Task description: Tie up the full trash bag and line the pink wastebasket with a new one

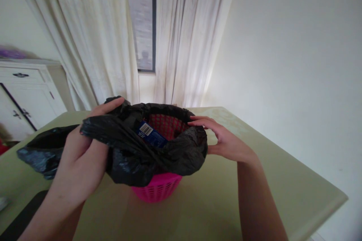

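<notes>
A pink mesh basket point(157, 188) stands on a pale green table point(283, 180). A black plastic bag point(169, 154) is draped over its rim and lines it. Inside lies a blue packet with a barcode label point(149, 133). My left hand point(82, 150) grips the bag's edge at the near left of the rim, thumb over the plastic. My right hand point(223, 139) pinches the bag's edge at the right side of the rim, fingers stretched along it.
A second crumpled black bag point(39, 150) lies on the table to the left. A dark flat object point(25, 214) sits at the near left edge. A white cabinet point(25, 94) stands at the far left, white curtains point(181, 37) behind the table.
</notes>
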A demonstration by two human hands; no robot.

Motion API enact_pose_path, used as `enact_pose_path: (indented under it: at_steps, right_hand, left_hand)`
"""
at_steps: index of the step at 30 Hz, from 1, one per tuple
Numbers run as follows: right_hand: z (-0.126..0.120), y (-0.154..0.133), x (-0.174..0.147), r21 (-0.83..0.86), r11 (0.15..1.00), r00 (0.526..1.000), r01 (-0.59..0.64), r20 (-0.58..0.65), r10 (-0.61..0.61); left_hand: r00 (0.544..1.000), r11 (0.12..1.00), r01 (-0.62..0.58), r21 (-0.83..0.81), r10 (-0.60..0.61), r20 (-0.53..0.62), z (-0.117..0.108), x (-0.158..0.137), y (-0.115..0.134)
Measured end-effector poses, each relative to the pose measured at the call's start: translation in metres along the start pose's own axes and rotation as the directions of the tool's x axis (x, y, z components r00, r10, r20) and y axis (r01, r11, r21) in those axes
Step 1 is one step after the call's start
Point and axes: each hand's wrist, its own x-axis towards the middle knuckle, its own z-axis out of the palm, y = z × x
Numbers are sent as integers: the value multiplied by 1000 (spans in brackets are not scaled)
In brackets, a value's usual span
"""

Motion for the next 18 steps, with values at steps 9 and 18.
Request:
enact_pose_path:
  at_steps: [9,18]
  right_hand:
    - [-1,17,4,178,983,999,39,14,-42]
    - [-3,-5,5,101,995,999,4,-48,1]
  left_hand:
    - [972,962,106,-251,-154,-177,7,8,4]
    - [964,984,84,-156,-120,-237,6,8,1]
